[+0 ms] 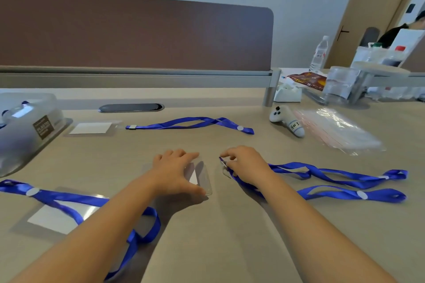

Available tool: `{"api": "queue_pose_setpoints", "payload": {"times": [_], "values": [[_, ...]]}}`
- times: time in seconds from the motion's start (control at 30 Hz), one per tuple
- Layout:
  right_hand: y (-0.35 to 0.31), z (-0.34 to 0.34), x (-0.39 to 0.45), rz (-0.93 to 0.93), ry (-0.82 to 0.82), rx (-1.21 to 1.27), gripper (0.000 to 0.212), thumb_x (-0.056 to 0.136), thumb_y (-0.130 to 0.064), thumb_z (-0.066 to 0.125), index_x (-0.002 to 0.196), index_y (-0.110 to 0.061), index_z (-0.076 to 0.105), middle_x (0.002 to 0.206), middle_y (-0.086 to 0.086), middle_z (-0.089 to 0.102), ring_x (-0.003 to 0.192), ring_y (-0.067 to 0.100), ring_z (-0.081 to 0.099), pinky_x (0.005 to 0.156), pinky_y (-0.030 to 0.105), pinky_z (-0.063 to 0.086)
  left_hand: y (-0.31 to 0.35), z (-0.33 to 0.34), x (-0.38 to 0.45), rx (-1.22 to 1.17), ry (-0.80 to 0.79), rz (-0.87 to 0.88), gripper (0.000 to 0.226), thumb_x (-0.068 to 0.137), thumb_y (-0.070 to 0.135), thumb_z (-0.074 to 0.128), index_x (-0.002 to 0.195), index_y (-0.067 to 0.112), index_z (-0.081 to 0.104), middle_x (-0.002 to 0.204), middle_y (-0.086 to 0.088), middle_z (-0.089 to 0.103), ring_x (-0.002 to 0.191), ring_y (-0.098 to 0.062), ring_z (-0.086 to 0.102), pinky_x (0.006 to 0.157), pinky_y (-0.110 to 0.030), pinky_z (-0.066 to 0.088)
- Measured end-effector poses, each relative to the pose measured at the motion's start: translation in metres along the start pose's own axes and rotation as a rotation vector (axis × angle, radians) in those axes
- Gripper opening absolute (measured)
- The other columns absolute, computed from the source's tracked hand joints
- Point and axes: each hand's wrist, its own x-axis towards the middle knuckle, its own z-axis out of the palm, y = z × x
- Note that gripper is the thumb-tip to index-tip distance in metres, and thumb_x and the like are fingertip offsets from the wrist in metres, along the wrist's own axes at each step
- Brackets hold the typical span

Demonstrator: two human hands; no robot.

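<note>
- Here, head view, centre: the left hand (pixel 174 170) arches over a clear badge holder (pixel 203 176). The fingers curl at its far edge and the thumb at its near corner, apparently to keep the slippery sleeve from sliding on the bench (pixel 230 241).
- Head view, right of centre: the right hand (pixel 247 161) pinches the lanyard clip (pixel 224 163) between thumb and forefinger, the other fingers loosely bent. The clip sits just beside the holder's right edge and does not touch it. It is probably held there so that it can be hooked into the holder's slot.
- Head view, right: the blue lanyard (pixel 333 193) trails from the clip under the wrist and away along the bench, slack, so it does not pull against the pinch. A second lanyard (pixel 333 176) lies just beyond it.
- Head view, surroundings: a finished badge (pixel 90 128) with its strap lies at the far side. Another badge (pixel 53 216) lies near left, crossed by its strap. A plastic box (pixel 27 128) stands far left, and a bag of sleeves (pixel 338 132) lies far right, within reach as stock.
</note>
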Motion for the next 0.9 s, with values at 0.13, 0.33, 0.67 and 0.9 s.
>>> {"api": "queue_pose_setpoints", "payload": {"times": [0.13,0.33,0.67,0.9], "values": [[-0.002,0.003,0.001,-0.051,-0.058,-0.096,0.051,0.089,0.002,0.042,0.131,-0.027,0.049,0.14,0.006,0.047,0.125,0.024,0.047,0.099,0.033,0.041,-0.006,0.0,-0.006,0.015,-0.018,0.011,0.089,0.066,0.059,0.064,0.138,0.035,0.018,0.146,0.003,0.03,0.132,-0.022,0.025,0.11,-0.041,0.02],[-0.013,-0.002,-0.001,-0.064,-0.199,0.005,0.05,0.089,0.0,0.04,0.132,-0.023,0.049,0.145,0.002,0.042,0.129,0.022,0.041,0.097,0.026,0.036,-0.015,-0.005,-0.014,-0.017,0.018,-0.011,0.091,0.066,0.057,0.066,0.139,0.034,0.018,0.147,0.002,0.03,0.133,-0.022,0.027,0.11,-0.041,0.023],[-0.021,0.007,0.002,-0.023,-0.083,0.045,0.029,0.084,-0.008,0.058,0.113,-0.01,0.058,0.122,0.009,0.06,0.109,0.022,0.056,0.09,0.029,0.046,-0.02,-0.008,-0.025,-0.041,0.047,-0.004,0.087,0.069,0.055,0.064,0.139,0.033,0.018,0.148,0.001,0.029,0.134,-0.022,0.026,0.11,-0.042,0.024],[-0.028,0.007,0.003,-0.04,0.093,0.354,0.02,0.086,-0.013,0.058,0.105,-0.008,0.054,0.095,0.002,0.052,0.086,0.013,0.049,0.063,0.013,0.04,-0.019,-0.011,-0.026,-0.166,0.147,0.008,0.086,0.068,0.051,0.068,0.138,0.034,0.021,0.146,0.001,0.032,0.132,-0.021,0.029,0.109,-0.041,0.027]]}}
